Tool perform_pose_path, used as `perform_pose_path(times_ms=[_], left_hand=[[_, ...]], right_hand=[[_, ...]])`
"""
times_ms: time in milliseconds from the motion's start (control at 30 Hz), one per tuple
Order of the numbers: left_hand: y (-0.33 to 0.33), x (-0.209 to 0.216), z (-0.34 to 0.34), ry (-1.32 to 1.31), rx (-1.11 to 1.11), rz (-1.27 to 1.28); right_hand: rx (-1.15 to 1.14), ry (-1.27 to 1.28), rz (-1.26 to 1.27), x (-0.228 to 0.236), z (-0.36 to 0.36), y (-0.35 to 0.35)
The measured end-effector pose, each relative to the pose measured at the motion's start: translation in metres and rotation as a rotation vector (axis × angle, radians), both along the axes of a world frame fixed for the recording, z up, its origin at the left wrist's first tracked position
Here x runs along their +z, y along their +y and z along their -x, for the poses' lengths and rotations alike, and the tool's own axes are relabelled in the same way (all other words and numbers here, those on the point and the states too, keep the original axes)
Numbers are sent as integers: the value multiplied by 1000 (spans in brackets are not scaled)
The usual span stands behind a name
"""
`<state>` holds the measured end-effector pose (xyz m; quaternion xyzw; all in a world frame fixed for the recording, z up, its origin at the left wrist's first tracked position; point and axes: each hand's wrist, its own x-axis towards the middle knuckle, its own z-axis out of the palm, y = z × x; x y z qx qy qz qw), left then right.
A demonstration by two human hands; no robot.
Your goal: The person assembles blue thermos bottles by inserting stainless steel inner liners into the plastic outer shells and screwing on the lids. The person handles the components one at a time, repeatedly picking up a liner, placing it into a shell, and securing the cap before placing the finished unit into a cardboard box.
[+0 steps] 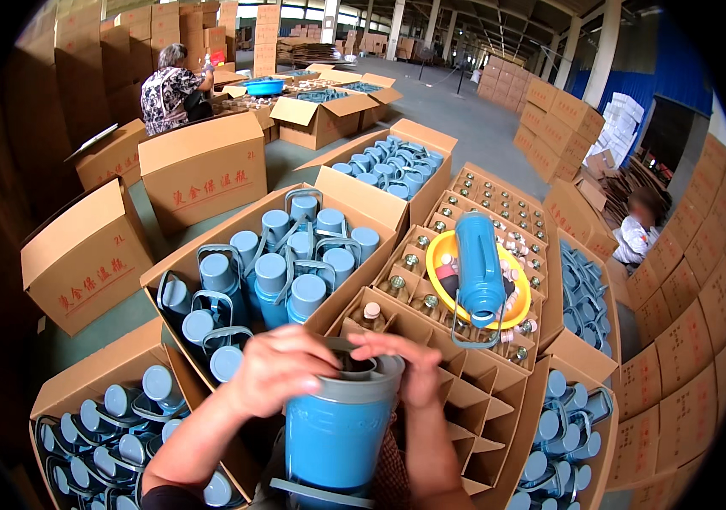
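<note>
Fingers (pixel 384 344) of the right hand (pixel 414 370) curl over the far rim of a blue flask (pixel 337 429), pinching at the dark opening in its grey collar, while the left hand (pixel 282 370) is clamped round the collar's near side, steadying it. The flask stands upright in the person's lap, close to the body, between a box of finished flasks (pixel 274 272) on the left and a divided carton (pixel 456 399) on the right.

By my reading, the step in hand is seating something in the flask's mouth (whether a stopper or the inner bottle's neck, the fingers hide it). The next move seems to call for a firm downward press or twist with the right hand while the left keeps the body from turning, then a lid.

Beyond the carton, another blue flask (pixel 479 268) lies across a yellow bowl (pixel 443 251) resting on a tray of small capped bottles (pixel 499 204). Two other people work farther off among stacked boxes.
</note>
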<state>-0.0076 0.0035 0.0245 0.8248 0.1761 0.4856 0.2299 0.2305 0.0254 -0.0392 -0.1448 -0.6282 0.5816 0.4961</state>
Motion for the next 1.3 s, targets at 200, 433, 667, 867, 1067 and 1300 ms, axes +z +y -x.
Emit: perform_pose_path(times_ms=[200,433,667,867,1067,1300], left_hand=[[-13,39,-26,301,190,-82],[-8,7,-1,-40,-104,42],[-5,-37,-14,-538,-145,596],[-55,-151,-91,-531,-295,1530],[-72,-150,-99,-538,-367,1528],[-96,-148,-53,-554,80,1273]], right_hand=[[74,397,358,-24,20,20],[-42,-50,-231,8,22,4],[204,-249,-360,85,-14,-14],[304,-633,-555,145,-9,-32],[125,-865,-740,167,-13,-71],[-207,-333,-134,85,-67,-51]])
